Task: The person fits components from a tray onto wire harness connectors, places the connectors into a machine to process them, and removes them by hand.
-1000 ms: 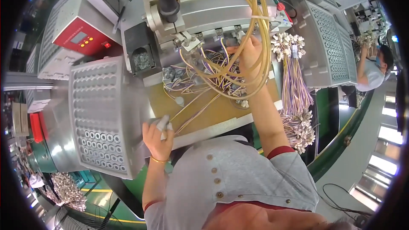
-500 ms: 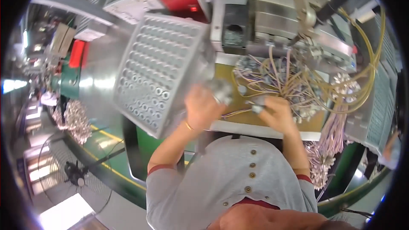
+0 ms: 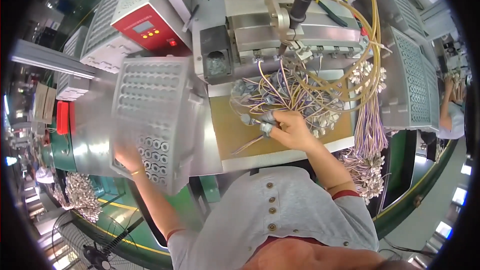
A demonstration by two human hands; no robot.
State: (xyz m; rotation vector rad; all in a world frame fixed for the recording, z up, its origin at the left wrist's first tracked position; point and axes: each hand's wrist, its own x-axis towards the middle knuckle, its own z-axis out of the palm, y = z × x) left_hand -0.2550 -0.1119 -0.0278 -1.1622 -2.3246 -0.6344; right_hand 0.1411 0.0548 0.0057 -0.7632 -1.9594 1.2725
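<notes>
My left hand (image 3: 128, 156) is over the lower left of a pale grey tray (image 3: 150, 102) with rows of round cells. Its fingers are smeared by motion, so what they hold, if anything, does not show. Grey rings sit in the tray's lower cells. Above the tan work board (image 3: 225, 140), my right hand (image 3: 296, 131) is closed in a pinch, with grey coverings on thumb and forefinger. A short wire lead with a round grey end (image 3: 245, 119) sticks out at its fingertips. Beside it lies a tangled heap of purple and yellow wire leads (image 3: 295, 92).
A metal machine (image 3: 295, 27) with yellow hoses stands behind the board, next to a dark box (image 3: 216, 52). A red-fronted control unit (image 3: 150, 29) is at the back left. Wire bundles (image 3: 367, 135) hang off the right edge, near another grey tray (image 3: 412, 80).
My left hand has moved left from beside the tray, where it held grey round parts, to over the tray. My right hand still pinches at the board. The whole view has shifted.
</notes>
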